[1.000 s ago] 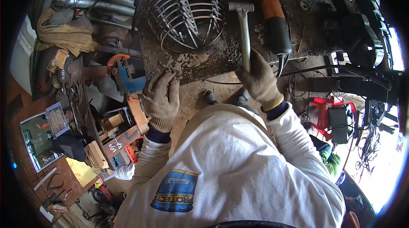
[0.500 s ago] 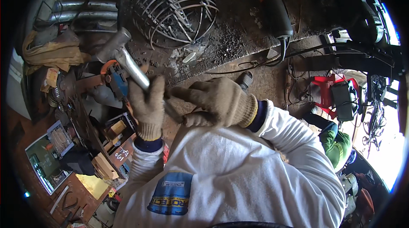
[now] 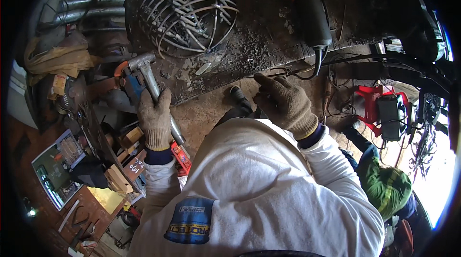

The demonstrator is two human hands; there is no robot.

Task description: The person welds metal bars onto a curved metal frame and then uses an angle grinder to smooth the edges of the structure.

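Observation:
My left hand [image 3: 155,118], in a knitted brown glove, grips the metal handle of a hammer [image 3: 151,82]. The hammer's cylindrical head sticks up beyond the glove near the bench's left front corner, and the handle's lower end shows below the hand. My right hand [image 3: 287,106], gloved alike, is raised in front of the bench edge. Its fingers are apart and nothing shows in them. Beyond my hands, a rounded cage of welded metal rods [image 3: 217,6] lies on the dark workbench [image 3: 261,26].
An angle grinder [image 3: 311,19] with an orange and black body lies on the bench, its cable trailing off the edge. Wooden blocks [image 3: 117,179] and tools crowd the left. To the right are a red plastic chair [image 3: 367,103] and a person in green [image 3: 386,185].
My hands have moved apart, the right one going right and away from the hammer. The hammer has turned more upright in my left hand. The person in green has shifted.

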